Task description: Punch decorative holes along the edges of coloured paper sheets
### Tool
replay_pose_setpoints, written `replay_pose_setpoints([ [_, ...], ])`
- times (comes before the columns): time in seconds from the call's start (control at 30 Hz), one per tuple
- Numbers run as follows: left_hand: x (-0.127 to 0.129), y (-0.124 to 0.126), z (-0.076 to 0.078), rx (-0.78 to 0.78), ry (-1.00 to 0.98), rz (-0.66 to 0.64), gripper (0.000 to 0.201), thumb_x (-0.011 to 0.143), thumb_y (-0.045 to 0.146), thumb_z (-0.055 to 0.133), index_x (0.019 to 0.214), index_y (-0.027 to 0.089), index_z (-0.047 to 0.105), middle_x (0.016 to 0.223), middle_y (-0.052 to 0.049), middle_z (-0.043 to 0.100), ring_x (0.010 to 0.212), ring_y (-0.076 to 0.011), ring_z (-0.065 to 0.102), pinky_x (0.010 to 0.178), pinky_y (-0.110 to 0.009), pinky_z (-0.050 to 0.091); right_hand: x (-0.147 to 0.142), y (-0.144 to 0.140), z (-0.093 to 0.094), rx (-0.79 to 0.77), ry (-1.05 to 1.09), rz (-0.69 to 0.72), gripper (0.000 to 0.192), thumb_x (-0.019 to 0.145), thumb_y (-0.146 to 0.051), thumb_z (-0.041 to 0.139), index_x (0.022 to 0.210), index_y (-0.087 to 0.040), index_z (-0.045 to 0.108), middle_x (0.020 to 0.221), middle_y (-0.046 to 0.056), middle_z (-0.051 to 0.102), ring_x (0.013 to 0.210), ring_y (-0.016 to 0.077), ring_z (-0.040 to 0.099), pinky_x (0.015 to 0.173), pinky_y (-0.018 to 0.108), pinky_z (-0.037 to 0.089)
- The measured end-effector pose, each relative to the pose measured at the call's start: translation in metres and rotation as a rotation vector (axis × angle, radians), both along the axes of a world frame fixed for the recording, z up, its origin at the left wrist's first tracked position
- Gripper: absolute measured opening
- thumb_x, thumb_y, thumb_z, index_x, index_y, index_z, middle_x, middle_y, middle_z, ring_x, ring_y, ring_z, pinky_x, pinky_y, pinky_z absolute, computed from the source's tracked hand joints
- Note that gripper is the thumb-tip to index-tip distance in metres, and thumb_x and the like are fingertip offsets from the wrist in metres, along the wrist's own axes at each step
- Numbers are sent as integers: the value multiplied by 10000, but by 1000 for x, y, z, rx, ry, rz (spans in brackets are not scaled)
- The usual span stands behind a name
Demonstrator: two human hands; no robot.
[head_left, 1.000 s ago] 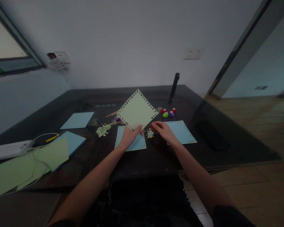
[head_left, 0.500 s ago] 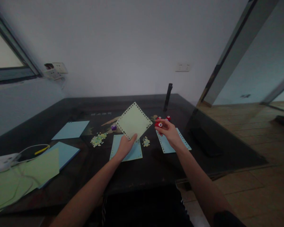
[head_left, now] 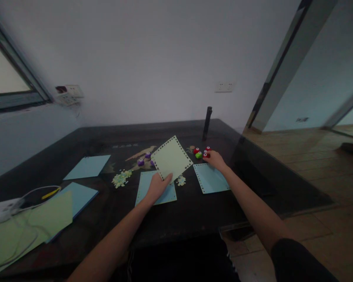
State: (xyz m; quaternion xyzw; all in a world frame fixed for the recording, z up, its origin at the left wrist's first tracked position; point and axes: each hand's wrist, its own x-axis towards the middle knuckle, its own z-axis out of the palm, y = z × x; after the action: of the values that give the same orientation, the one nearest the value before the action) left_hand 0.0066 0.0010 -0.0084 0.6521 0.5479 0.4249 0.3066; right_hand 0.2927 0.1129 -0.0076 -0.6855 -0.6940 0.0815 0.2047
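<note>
Above the dark surface [head_left: 194, 211]:
Left hand [head_left: 158, 185]: fingers pinch pale green hole-edged paper square [head_left: 171, 158] by its corner, lifted clear.
Right hand [head_left: 216, 159]: fingers curled on small red punch [head_left: 206, 155], grip unclear.

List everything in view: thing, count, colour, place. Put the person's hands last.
green punched sheet: one, pale green, holes along its edges, held up over the table's middle
small punches: about four, red and green, clustered at the right hand
purple punches: two or three, purple, left of the held sheet
blue sheets: four, light blue, flat on the table
paper confetti: two small heaps, pale, near the middle blue sheet
green papers: a few, pale green, near left corner
power strip: one, white, far left, with cables
black post: one, upright, at the back
table: one, dark
left hand: holds the green sheet's lower corner
right hand: on the red punches
</note>
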Motion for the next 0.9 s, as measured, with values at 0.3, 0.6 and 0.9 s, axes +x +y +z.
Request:
replay_pose_setpoints([
  [0.3, 1, -1, -2, -18, 19, -16, 331, 782, 332, 532, 997, 118, 664, 1021, -88, 704, 982, -238, 642, 905, -367, 487, -16, 3, 4, -43, -167, -2, 266, 835, -258, 494, 1066, -224, 620, 1089, 110, 600, 981, 227, 579, 777, 289, 418],
  [0.6, 1, -1, -1, 1, 40, -77, 308, 746, 310, 588, 978, 118, 652, 1010, -97, 700, 925, -247, 644, 851, -374, 493, -31, 9, -6, 8, -68, -46, 284, 811, -328, 571, 1073, -227, 615, 1135, 102, 554, 1001, 211, 559, 803, 279, 411],
  [0.9, 1, -1, -1, -55, -28, -117, 297, 766, 365, 566, 894, 106, 633, 810, -78, 697, 657, -194, 631, 632, -305, 503, -29, -3, 6, 139, 14, -59, 231, 783, -351, 616, 969, -220, 652, 1058, 93, 591, 972, 217, 555, 764, 291, 416],
])
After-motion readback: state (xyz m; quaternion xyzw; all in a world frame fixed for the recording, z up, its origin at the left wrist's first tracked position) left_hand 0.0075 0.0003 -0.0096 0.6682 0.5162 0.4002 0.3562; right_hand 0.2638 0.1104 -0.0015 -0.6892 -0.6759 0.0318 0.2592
